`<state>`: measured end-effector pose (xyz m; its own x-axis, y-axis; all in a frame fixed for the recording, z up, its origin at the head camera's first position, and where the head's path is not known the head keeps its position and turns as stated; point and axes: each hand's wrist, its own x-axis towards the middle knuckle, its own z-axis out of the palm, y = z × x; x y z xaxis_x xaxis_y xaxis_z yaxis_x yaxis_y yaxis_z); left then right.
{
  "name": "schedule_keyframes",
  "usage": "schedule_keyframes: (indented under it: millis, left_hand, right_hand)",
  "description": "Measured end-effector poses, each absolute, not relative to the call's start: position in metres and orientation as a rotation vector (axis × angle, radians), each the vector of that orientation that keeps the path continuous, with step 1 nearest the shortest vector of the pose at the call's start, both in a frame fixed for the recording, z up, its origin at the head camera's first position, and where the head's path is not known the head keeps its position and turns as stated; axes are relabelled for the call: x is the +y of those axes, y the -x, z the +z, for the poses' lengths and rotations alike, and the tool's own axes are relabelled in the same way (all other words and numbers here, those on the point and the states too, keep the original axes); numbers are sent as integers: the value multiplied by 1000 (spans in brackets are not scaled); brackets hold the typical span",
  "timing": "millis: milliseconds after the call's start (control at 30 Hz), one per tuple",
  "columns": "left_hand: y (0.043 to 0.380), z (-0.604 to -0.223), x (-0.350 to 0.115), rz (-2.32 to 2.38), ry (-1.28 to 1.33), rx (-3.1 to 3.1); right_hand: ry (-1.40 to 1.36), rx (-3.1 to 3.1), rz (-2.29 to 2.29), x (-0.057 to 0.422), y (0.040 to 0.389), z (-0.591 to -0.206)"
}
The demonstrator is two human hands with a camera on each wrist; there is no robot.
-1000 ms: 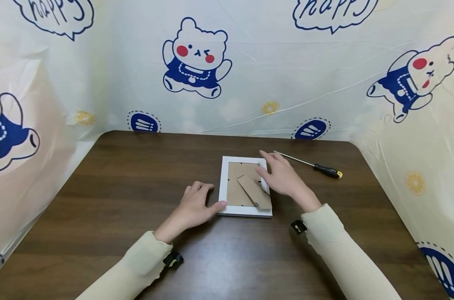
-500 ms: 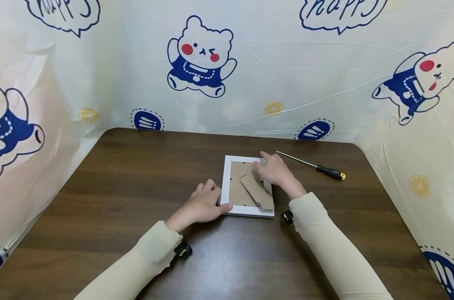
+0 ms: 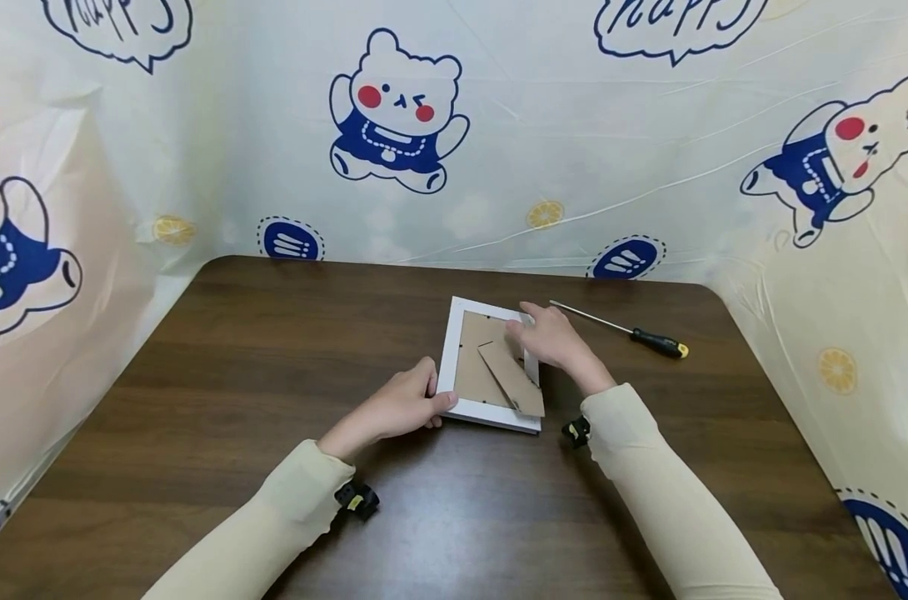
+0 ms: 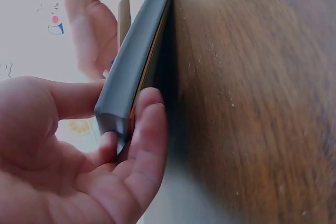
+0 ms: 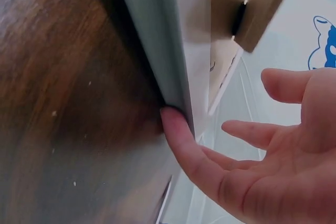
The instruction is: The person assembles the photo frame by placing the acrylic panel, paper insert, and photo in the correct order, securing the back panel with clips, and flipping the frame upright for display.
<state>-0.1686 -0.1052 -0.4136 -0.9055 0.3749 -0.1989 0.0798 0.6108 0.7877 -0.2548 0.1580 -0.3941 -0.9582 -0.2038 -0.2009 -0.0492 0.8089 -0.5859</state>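
A white picture frame [image 3: 491, 414] lies face down, its brown backing board [image 3: 471, 367] and fold-out stand [image 3: 516, 382] upward. My left hand [image 3: 397, 404] grips its near left corner, thumb on top and fingers underneath. In the left wrist view the frame's grey side [image 4: 131, 56] is tilted, with that side raised off the table. At the far right edge is my right hand [image 3: 555, 340]. One fingertip touches the frame's side [image 5: 157, 35] low down in the right wrist view, while the thumb [image 5: 286, 85] stands apart from it.
A screwdriver [image 3: 658, 342] with a black and yellow handle lies behind and right of the frame, its tip close to my right hand. The brown wooden table [image 3: 236, 375] ends at a printed curtain [image 3: 499, 167] at the back and sides.
My left hand has come in to the frame's near left corner, gripped it and raised that side. My right hand has settled at the far right edge.
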Motion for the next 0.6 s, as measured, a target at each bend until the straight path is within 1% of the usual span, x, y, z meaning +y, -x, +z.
schedule_keyframes:
  millis: [233, 600]
  left_hand:
    - [169, -410, -108, 1329, -284, 2476]
    - [171, -382, -107, 1293, -354, 2740]
  right_hand:
    - [195, 2631, -1060, 162, 258, -394]
    - [184, 2557, -1180, 162, 261, -392]
